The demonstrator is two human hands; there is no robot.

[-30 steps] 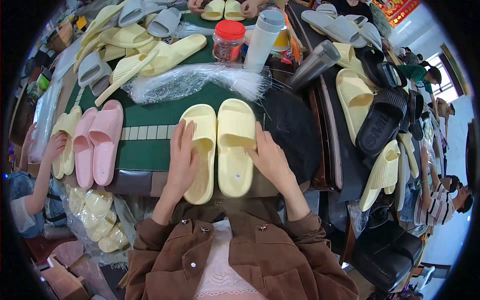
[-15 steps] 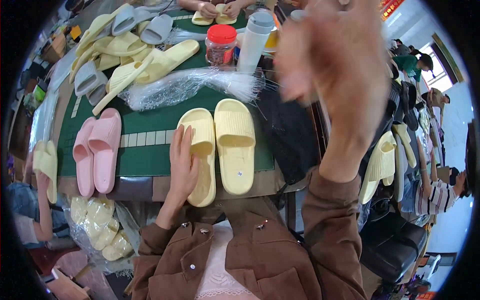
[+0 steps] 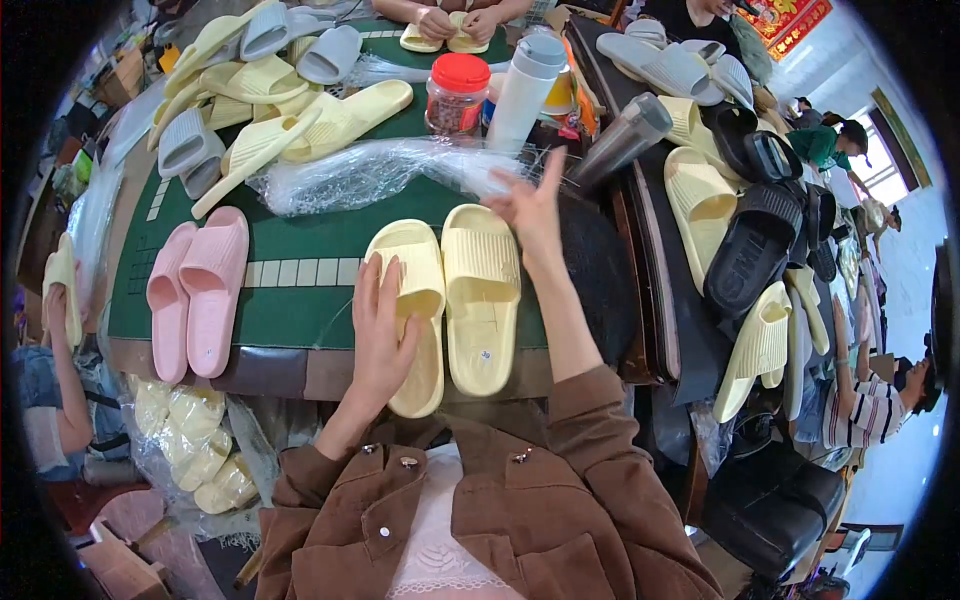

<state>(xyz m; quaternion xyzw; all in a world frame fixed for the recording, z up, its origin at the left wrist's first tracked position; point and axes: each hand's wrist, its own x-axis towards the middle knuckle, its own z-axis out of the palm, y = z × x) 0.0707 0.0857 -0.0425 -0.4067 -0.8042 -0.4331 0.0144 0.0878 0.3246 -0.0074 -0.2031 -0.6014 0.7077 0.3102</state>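
Note:
Two pale yellow ridged slide slippers stand side by side at the front edge of the green mat. My left hand (image 3: 378, 330) lies on the left slipper (image 3: 422, 372), its fingers stretched over the strap and its thumb apart. The right slipper (image 3: 484, 335) has a small round sticker on its footbed. My right hand (image 3: 535, 215) is above and right of this slipper, fingers spread, at the right end of a bundle of clear plastic strands (image 3: 370, 182). No held thing shows in it. A thin strand shows beside my left hand.
Pink slippers (image 3: 213, 320) stand left on the green mat (image 3: 290, 320). Behind lie piled yellow and grey slippers (image 3: 350, 115), a red-lidded jar (image 3: 457, 100), a white bottle (image 3: 522, 98) and a dark tumbler (image 3: 625, 140). More slippers (image 3: 700, 205) fill the right-hand table. Other people work nearby.
My right hand has come down from the upper right, close to the camera, to the end of the strand bundle. My left hand still rests on the left slipper.

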